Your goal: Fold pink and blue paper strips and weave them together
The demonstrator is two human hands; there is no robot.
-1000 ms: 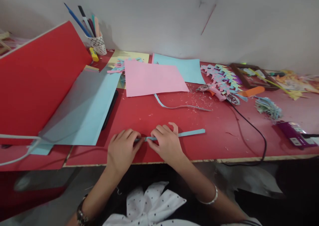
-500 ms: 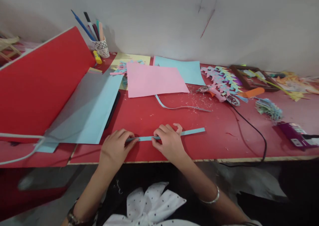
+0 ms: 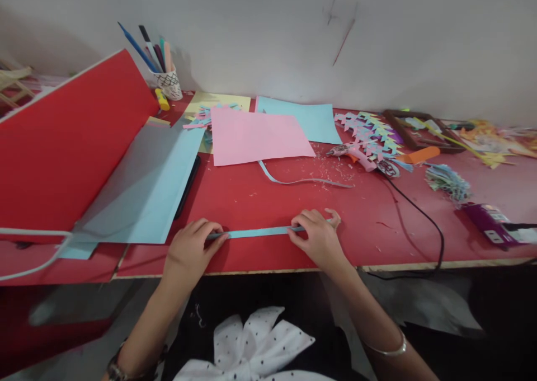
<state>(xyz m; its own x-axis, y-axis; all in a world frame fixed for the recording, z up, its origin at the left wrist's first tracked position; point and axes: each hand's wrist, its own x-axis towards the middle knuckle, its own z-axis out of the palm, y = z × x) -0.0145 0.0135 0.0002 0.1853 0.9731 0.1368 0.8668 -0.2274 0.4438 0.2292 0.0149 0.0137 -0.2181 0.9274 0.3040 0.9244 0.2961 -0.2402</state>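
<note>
A narrow light-blue paper strip lies stretched sideways near the front edge of the red table. My left hand pinches its left end between thumb and fingers. Toward the other end, my right hand closes thumb and fingers on the strip, hiding most of that end. Beyond my hands, a pink paper sheet rests over yellow and blue sheets. A curled thin strip comes out from under the pink sheet.
Left stand a red board and a large blue sheet over a dark flat device. A patterned pen cup is at the wall. Rightward lie a pink glue gun, its black cord, fringed paper and a purple box.
My right hand has slid rightward along the blue strip, so a longer stretch shows between my hands. My left hand keeps nearly the same place at the left end.
</note>
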